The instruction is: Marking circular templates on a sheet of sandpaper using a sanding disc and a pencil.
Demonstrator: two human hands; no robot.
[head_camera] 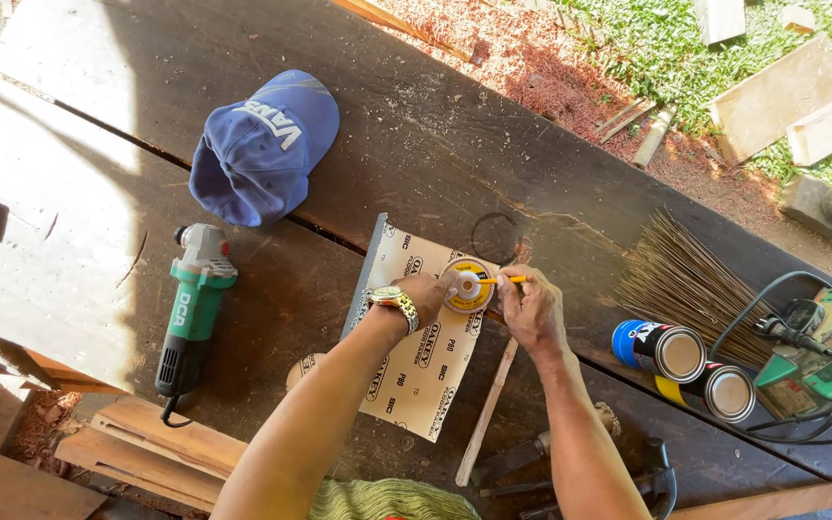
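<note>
Blue cap (264, 146), green-and-grey angle grinder (192, 306), yellow disc (469, 285), tan sandpaper sheet (419, 361)

One blue cap (264, 146), one green angle grinder (192, 306), one sheet of sandpaper (423, 337) and one round disc (469, 285) upon it. Right of the sandpaper: two cans (659, 349) (727, 390), one straw broom (681, 285). One wristwatch (394, 301).

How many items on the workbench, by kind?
Angle grinder: 1
Cap, blue: 1
Sandpaper sheet: 1
Round disc, pressed down by left hand: 1
Pencil, in right hand: 1
Cans: 2
Stick broom: 1
Wood strip: 1
Total: 9
</note>
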